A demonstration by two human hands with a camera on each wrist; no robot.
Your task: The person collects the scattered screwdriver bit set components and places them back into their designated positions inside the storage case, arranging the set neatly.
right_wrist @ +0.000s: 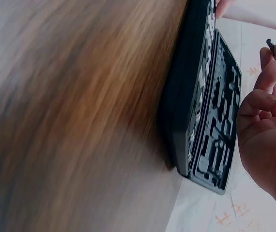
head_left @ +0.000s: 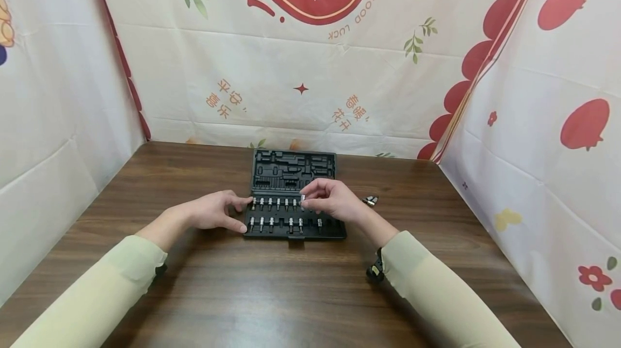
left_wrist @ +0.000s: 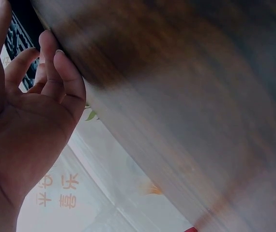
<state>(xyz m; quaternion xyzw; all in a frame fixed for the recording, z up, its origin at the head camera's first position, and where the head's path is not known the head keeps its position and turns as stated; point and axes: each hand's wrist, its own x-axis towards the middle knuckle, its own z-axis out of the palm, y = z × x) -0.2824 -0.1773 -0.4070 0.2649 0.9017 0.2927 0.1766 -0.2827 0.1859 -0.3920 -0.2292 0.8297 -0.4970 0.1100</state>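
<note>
A black socket case [head_left: 317,232] lies unfolded on the table, its lid [head_left: 294,170] tilted back toward the cloth. Two rows of silver bit sockets [head_left: 278,203] with dark tips stand in its tray. My left hand [head_left: 208,211] touches the tray's left edge, thumb at the front corner and index finger farther back, the other fingers loosely bent. My right hand [head_left: 335,200] pinches one bit socket [head_left: 303,200] between thumb and fingers over the back row's right part. In the right wrist view that bit socket's dark tip [right_wrist: 270,46] pokes out past the fingertips.
A few loose bit sockets [head_left: 370,201] lie on the brown wooden table [head_left: 271,294], right of the case beyond my right hand. A printed cloth [head_left: 301,68] hangs behind the table and along both sides. The lid's moulded slots hold no tools that I can see.
</note>
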